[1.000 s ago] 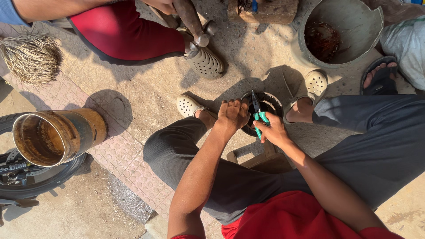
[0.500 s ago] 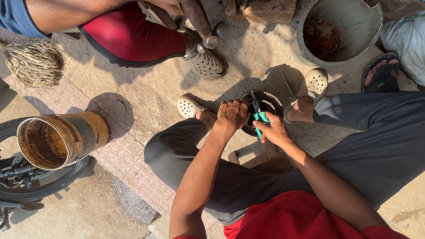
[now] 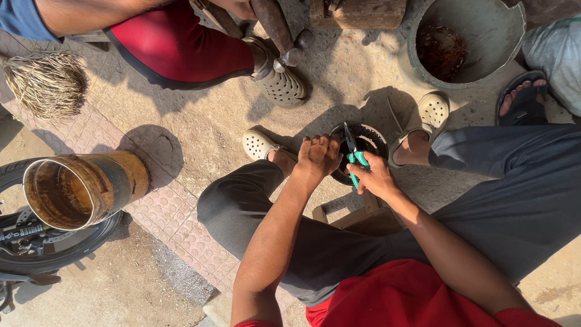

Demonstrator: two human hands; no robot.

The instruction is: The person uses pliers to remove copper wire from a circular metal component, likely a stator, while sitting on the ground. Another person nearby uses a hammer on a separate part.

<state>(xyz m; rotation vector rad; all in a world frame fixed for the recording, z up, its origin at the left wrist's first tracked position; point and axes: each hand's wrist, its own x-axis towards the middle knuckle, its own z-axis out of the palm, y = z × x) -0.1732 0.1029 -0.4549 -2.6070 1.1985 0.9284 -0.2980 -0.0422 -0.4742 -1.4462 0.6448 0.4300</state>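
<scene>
Sunlit concrete ground (image 3: 200, 121), rusty yellow drum (image 3: 85, 188) beside black tyre (image 3: 66, 248).

Teal, red, grey and rust against pale paving

The slim metal pliers (image 3: 353, 152) have teal-green handles and dark jaws; the round ring-shaped part (image 3: 370, 138) under them is black. The wearer's short-sleeved cloth shirt (image 3: 399, 297) is bright red, the long trousers (image 3: 520, 194) dark grey, and the perforated rubber clogs (image 3: 258, 144) cream with a pattern of small holes. The open metal drum (image 3: 78, 189) is rust-brown inside and mustard-yellow outside, lying on a black rubber tyre (image 3: 72, 242). The round plastic bucket (image 3: 484, 36) is grey-green. The paving bricks (image 3: 163, 212) are pinkish with a raised dot pattern; the bundle of dry fibres (image 3: 45, 82) is straw-coloured.
</scene>
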